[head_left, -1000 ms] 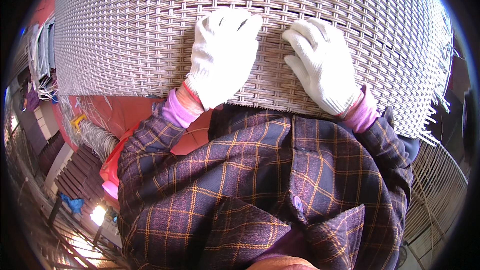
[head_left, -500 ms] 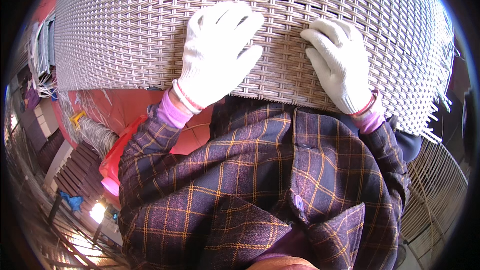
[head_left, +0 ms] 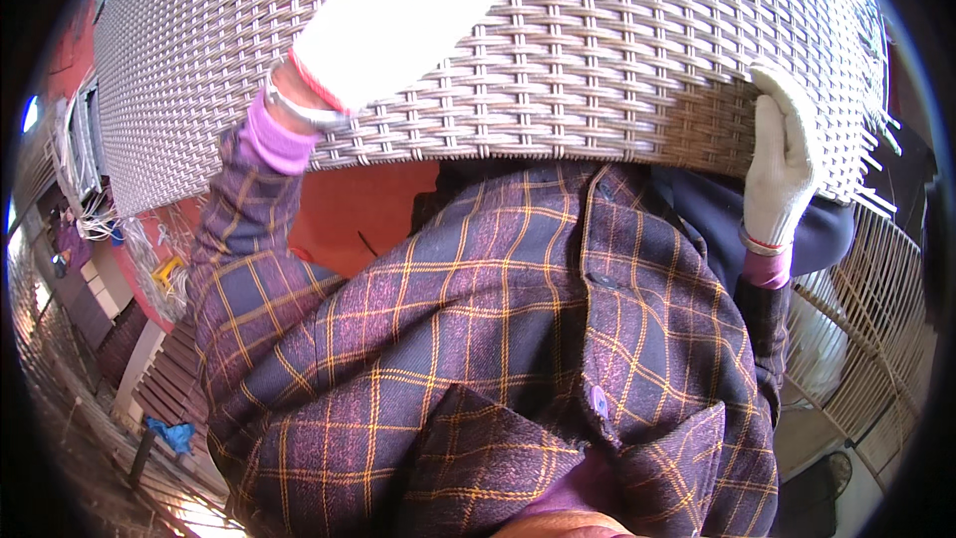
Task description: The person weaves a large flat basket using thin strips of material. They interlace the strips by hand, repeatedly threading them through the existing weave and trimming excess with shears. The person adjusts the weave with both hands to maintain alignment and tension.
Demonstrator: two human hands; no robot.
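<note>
A large woven wicker panel (head_left: 558,70) in grey-brown strands spans the upper part of the view, its near edge in front of my body. My left hand (head_left: 403,25), in a white knit glove with a red-trimmed cuff, is over the panel left of centre. Glare washes out its fingers, so their pose is hidden. At the panel's near right part is my gloved right hand (head_left: 782,154), seen edge-on. Its fingers are stretched out side by side and the thumb lies along them, with nothing visible in the hand. Whether it presses on the weave cannot be told.
Loose strand ends (head_left: 871,174) stick out at the panel's right edge. A rack of thin bars (head_left: 876,339) stands at lower right. Red surface (head_left: 358,209) shows under the panel. At left lie pale strands with a yellow piece (head_left: 169,274) and a blue scrap (head_left: 171,435).
My left hand has moved left and farther from me over the weave. My right hand has shifted right and nearer the edge, turning edge-on. The panel's near edge sits higher in view.
</note>
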